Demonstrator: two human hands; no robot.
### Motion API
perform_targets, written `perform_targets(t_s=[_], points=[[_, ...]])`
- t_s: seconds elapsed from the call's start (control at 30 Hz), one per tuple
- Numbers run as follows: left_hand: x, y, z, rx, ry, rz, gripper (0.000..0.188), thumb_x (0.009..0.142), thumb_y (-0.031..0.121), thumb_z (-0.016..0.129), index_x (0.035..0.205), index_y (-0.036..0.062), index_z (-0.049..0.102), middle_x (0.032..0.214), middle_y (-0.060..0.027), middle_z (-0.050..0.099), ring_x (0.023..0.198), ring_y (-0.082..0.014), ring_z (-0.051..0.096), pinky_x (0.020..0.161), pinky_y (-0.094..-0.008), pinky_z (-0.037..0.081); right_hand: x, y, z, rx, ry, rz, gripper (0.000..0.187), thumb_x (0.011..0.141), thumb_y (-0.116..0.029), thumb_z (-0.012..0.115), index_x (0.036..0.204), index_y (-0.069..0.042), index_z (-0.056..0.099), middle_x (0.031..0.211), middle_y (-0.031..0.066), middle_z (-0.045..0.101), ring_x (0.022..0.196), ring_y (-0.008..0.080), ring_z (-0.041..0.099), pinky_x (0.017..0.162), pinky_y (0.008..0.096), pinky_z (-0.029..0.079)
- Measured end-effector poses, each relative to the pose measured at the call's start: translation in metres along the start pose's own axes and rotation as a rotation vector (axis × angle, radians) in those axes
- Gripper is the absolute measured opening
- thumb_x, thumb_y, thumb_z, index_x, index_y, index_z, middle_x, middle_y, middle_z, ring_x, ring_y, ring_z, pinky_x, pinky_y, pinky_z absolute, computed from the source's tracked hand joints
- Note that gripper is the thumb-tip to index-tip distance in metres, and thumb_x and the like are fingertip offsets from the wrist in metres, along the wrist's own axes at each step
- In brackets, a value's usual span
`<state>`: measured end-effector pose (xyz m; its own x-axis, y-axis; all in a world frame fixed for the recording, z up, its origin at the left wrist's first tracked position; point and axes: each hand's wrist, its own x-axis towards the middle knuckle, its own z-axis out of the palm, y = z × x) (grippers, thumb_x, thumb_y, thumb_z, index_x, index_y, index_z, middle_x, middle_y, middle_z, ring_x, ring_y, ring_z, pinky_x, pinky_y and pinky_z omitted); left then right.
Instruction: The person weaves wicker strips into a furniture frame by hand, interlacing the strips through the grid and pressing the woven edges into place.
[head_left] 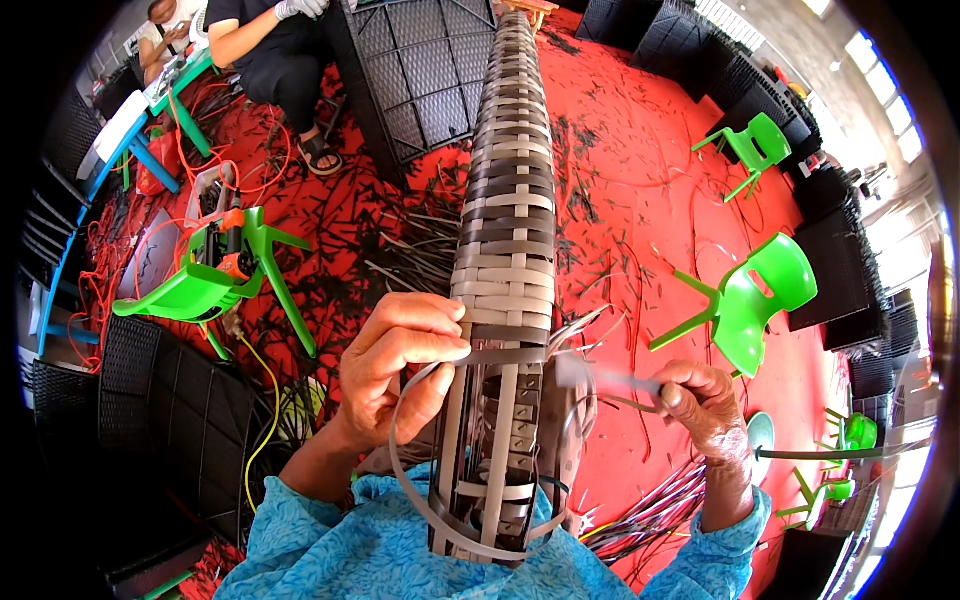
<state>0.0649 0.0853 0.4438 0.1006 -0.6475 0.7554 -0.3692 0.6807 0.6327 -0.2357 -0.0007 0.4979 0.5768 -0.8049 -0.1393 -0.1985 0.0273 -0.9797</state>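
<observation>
Partly woven frame [508, 222], long axis running away above the red floor [625, 150], between left hand [395, 368] and right hand [705, 408]: the left, nearer, touches its left edge, thumb and fingertips nearly together on a grey strip [508, 356]; the right, clear of the frame, pinches a blurred strip [622, 382] between thumb and curled fingers

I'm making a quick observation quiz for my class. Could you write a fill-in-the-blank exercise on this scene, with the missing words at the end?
1. The left hand touches the woven frame, while the right hand grips a gray strip on the frame's ____ side.
2. The floor covering is coloured ____.
3. The person's patterned sleeves are coloured ____.
4. The green plastic chair with the orange-and-black tool on it stands to the person's ____.

Missing words: right; red; blue; left.
</observation>
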Motion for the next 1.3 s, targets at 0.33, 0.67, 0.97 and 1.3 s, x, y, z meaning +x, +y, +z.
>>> perform_targets(t_s=[0.33, 0.67, 0.97, 1.3], points=[[0.002, 0.005, -0.002, 0.126, -0.013, -0.094, 0.015, 0.07, 0.013, 0.076, 0.08, 0.0052, 0.067, 0.105, -0.013, 0.054, 0.102, -0.0276, 0.052, 0.084, -0.0354, 0.043, -0.016, -0.028, -0.035, -0.188, 0.435, -0.246, 0.007, 0.088, -0.01, 0.057, 0.083, -0.004, 0.059, 0.064, -0.0066, 0.044, 0.055, 0.0013, 0.033, 0.052, 0.0168, 0.026], [0.023, 0.036, -0.003, 0.428, -0.229, -0.061, 0.024, 0.07, 0.015, 0.072, 0.091, 0.0041, 0.069, 0.121, -0.0149, 0.052, 0.119, -0.0352, 0.042, 0.098, -0.0443, 0.035, -0.015, -0.058, -0.022, -0.329, 0.104, 0.032, 0.017, 0.08, -0.013, 0.064, 0.071, 0.0, 0.061, 0.059, -0.0034, 0.049, 0.054, 0.0041, 0.039, 0.048, 0.0226, 0.028], [0.026, 0.04, 0.002, 0.311, -0.346, -0.136, 0.029, 0.069, 0.004, 0.071, 0.097, -0.0021, 0.064, 0.13, -0.0196, 0.046, 0.128, -0.0379, 0.034, 0.103, -0.0427, 0.033, -0.009, -0.064, -0.007, -0.313, 0.102, 0.052, 0.019, 0.081, -0.014, 0.065, 0.069, 0.0, 0.061, 0.057, -0.0035, 0.048, 0.054, 0.0031, 0.038, 0.048, 0.0229, 0.028], [0.023, 0.023, 0.002, 0.132, -0.26, -0.213, 0.016, 0.073, 0.009, 0.071, 0.088, 0.0044, 0.067, 0.127, -0.0126, 0.05, 0.128, -0.0333, 0.036, 0.102, -0.042, 0.032, 0.002, -0.046, -0.002, -0.244, 0.008, 0.209, 0.018, 0.086, -0.015, 0.063, 0.075, -0.001, 0.062, 0.059, -0.0056, 0.047, 0.054, 0.0019, 0.038, 0.047, 0.021, 0.029]])
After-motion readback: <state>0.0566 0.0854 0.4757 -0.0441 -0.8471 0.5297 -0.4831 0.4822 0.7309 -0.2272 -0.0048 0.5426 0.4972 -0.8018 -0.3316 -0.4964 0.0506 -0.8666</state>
